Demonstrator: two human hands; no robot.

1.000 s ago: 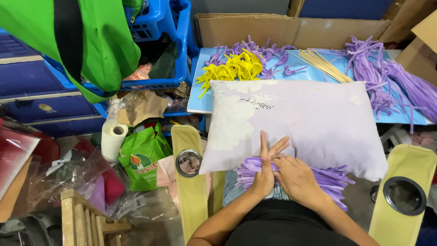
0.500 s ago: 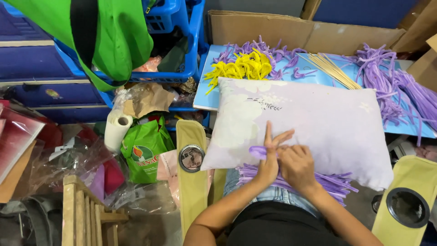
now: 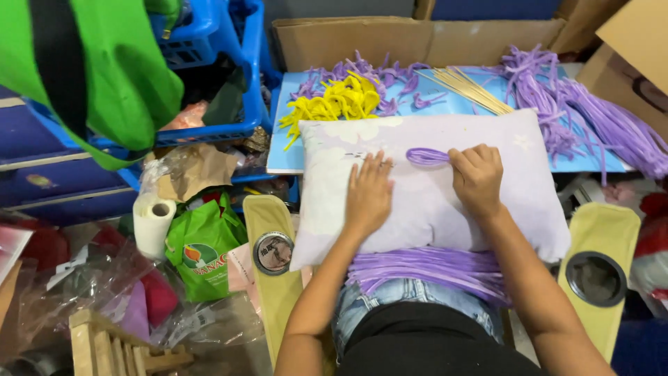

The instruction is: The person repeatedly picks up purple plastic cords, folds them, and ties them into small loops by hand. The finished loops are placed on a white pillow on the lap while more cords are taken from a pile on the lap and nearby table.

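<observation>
My right hand (image 3: 479, 177) pinches a folded purple strip (image 3: 428, 156) atop the pale pillow (image 3: 431, 202) on my lap; left hand (image 3: 369, 195) lies open, flat. I judge the strip light, limp; best held at its fold.

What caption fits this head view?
Left hand flat on pale pillow; right hand pressing a purple loop onto it.

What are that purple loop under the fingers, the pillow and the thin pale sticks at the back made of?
The purple loop, pinched by the right hand, looks like a soft fuzzy wire stem: matt, bent in a smooth curve. The pillow seems woven cloth over soft filling; it dents under the left hand. The sticks look like bare wood or bamboo: straight, pale, dull. Too small to tell which.
</observation>
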